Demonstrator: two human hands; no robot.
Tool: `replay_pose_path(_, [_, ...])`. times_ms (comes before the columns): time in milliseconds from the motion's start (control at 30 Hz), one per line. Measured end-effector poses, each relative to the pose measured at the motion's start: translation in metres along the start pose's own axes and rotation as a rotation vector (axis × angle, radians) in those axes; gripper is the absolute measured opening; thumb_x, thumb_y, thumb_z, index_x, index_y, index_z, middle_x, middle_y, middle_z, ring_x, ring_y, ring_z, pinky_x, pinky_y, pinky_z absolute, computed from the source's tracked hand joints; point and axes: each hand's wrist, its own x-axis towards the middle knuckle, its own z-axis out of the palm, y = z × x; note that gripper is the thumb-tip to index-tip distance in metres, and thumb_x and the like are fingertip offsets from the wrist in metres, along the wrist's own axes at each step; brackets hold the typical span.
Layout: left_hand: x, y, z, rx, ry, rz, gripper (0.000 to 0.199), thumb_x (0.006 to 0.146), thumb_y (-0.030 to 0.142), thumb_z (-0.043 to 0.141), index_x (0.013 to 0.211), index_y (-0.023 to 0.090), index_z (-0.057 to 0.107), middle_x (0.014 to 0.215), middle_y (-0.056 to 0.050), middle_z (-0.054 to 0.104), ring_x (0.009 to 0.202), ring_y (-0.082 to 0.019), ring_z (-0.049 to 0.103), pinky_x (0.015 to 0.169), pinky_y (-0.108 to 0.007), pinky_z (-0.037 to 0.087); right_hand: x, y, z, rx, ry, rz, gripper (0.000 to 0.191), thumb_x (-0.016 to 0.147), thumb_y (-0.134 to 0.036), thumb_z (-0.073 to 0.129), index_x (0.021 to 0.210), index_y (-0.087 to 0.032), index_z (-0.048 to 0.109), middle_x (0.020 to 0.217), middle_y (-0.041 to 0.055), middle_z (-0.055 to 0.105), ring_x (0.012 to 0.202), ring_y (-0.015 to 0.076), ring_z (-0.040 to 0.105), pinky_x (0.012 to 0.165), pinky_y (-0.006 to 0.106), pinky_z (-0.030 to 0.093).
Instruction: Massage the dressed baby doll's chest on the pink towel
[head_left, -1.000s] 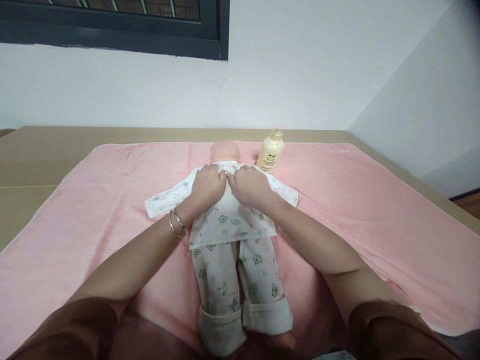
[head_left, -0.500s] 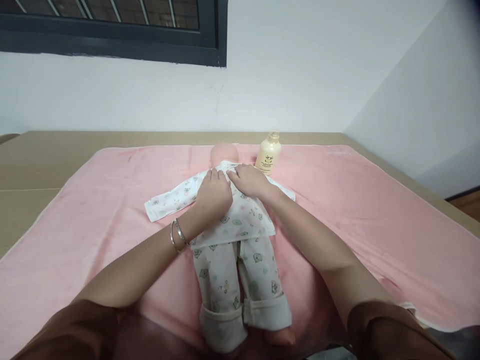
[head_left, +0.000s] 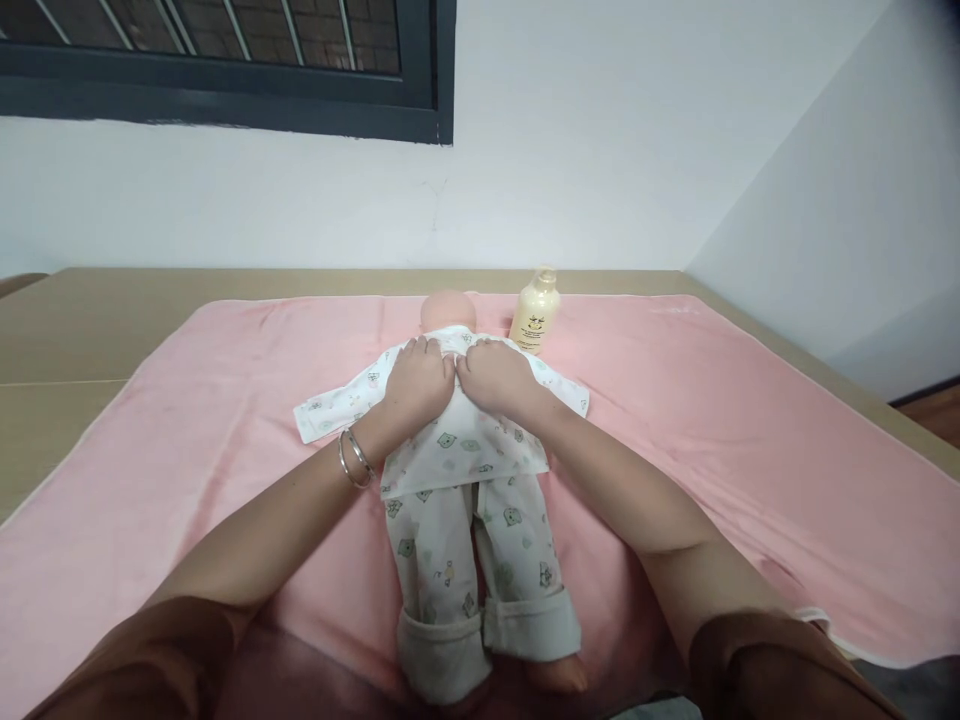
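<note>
A doll [head_left: 448,311] lies on a pink blanket, its head toward the wall. It has on a white printed shirt [head_left: 469,448] and matching trousers [head_left: 442,550] with rolled cuffs; one foot shows below the right cuff. My left hand [head_left: 421,380], with two silver bangles at the wrist, is closed on the shirt at the upper torso. Beside it my right hand [head_left: 495,376] also has its fingers curled on the shirt fabric. The thumbs nearly meet at the middle. Both shirt sleeves stretch outward on the blanket.
A pale yellow pump bottle [head_left: 535,312] stands right of the doll's head. The pink blanket [head_left: 720,420] covers much of the tan table [head_left: 82,320]. Behind are a white wall and a dark-framed window [head_left: 420,120].
My right hand has moved slightly down, and its fingers have curled onto the shirt. My left hand has shifted a little left and turned flatter, so the thumbs now sit side by side.
</note>
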Motion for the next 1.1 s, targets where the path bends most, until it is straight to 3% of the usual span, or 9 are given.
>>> replay_pose_path(100, [-0.010, 0.008, -0.002, 0.027, 0.022, 0.056, 0.044, 0.098, 0.019, 0.030, 0.126, -0.001, 0.057, 0.134, -0.026, 0.060, 0.133, -0.033, 0.052, 0.117, -0.049, 0.038, 0.012, 0.010, 0.007, 0.077, 0.030, 0.001, 0.043, 0.103, -0.026, 0.031, 0.107, -0.008, 0.070, 0.116, 0.0200, 0.071, 0.113, 0.0298, 0.064, 0.099, 0.037, 0.047])
replay_pose_path(200, [-0.009, 0.003, -0.005, -0.050, 0.013, 0.053, 0.042, 0.098, 0.020, 0.030, 0.123, 0.003, 0.060, 0.132, -0.023, 0.062, 0.130, -0.031, 0.055, 0.113, -0.046, 0.042, 0.009, 0.010, 0.007, 0.147, 0.052, 0.035, 0.048, 0.105, -0.032, 0.028, 0.111, -0.008, 0.069, 0.122, 0.0189, 0.069, 0.116, 0.0298, 0.063, 0.097, 0.037, 0.047])
replay_pose_path(400, [0.014, -0.023, -0.005, -0.245, -0.038, -0.024, 0.038, 0.099, 0.034, 0.031, 0.101, 0.016, 0.064, 0.114, -0.014, 0.071, 0.107, -0.027, 0.065, 0.096, -0.040, 0.050, -0.014, -0.014, 0.003, 0.059, 0.128, 0.073, 0.043, 0.103, -0.029, 0.033, 0.102, -0.010, 0.072, 0.104, 0.0195, 0.073, 0.100, 0.0293, 0.067, 0.087, 0.036, 0.049])
replay_pose_path(500, [0.015, -0.024, -0.003, -0.235, -0.031, -0.026, 0.038, 0.099, 0.035, 0.032, 0.102, 0.015, 0.065, 0.116, -0.015, 0.070, 0.106, -0.027, 0.065, 0.095, -0.040, 0.050, -0.009, -0.013, 0.008, 0.125, 0.123, 0.111, 0.048, 0.105, -0.034, 0.031, 0.115, -0.005, 0.068, 0.120, 0.0225, 0.069, 0.118, 0.0313, 0.061, 0.100, 0.038, 0.045])
replay_pose_path(633, [0.001, -0.007, -0.002, -0.078, 0.007, 0.006, 0.042, 0.099, 0.025, 0.029, 0.110, 0.006, 0.064, 0.119, -0.023, 0.067, 0.117, -0.031, 0.060, 0.106, -0.046, 0.045, 0.008, 0.000, 0.013, 0.240, 0.066, 0.173, 0.053, 0.104, -0.038, 0.031, 0.125, -0.002, 0.063, 0.139, 0.0257, 0.058, 0.133, 0.0322, 0.052, 0.109, 0.041, 0.038])
replay_pose_path(767, [-0.006, 0.000, -0.004, -0.053, 0.015, 0.103, 0.040, 0.098, 0.020, 0.030, 0.119, 0.005, 0.061, 0.127, -0.022, 0.064, 0.128, -0.030, 0.054, 0.115, -0.048, 0.039, 0.006, 0.001, 0.008, 0.226, 0.068, 0.154, 0.049, 0.103, -0.034, 0.030, 0.118, -0.003, 0.066, 0.132, 0.0238, 0.063, 0.126, 0.0319, 0.057, 0.107, 0.041, 0.039])
replay_pose_path(967, [0.009, -0.012, 0.002, -0.139, -0.016, -0.021, 0.040, 0.099, 0.027, 0.029, 0.109, 0.008, 0.063, 0.122, -0.021, 0.065, 0.121, -0.032, 0.057, 0.110, -0.049, 0.042, -0.012, -0.012, 0.000, 0.084, 0.106, 0.105, 0.040, 0.101, -0.030, 0.034, 0.099, -0.011, 0.070, 0.101, 0.0165, 0.073, 0.098, 0.0287, 0.067, 0.094, 0.037, 0.046])
replay_pose_path(1100, [0.011, -0.012, 0.011, -0.124, 0.033, -0.070, 0.041, 0.099, 0.028, 0.031, 0.119, 0.007, 0.059, 0.132, -0.021, 0.061, 0.129, -0.035, 0.052, 0.111, -0.053, 0.039, -0.005, -0.009, 0.003, 0.121, 0.095, 0.139, 0.041, 0.100, -0.031, 0.035, 0.105, -0.009, 0.069, 0.113, 0.0180, 0.071, 0.111, 0.0309, 0.065, 0.098, 0.038, 0.045])
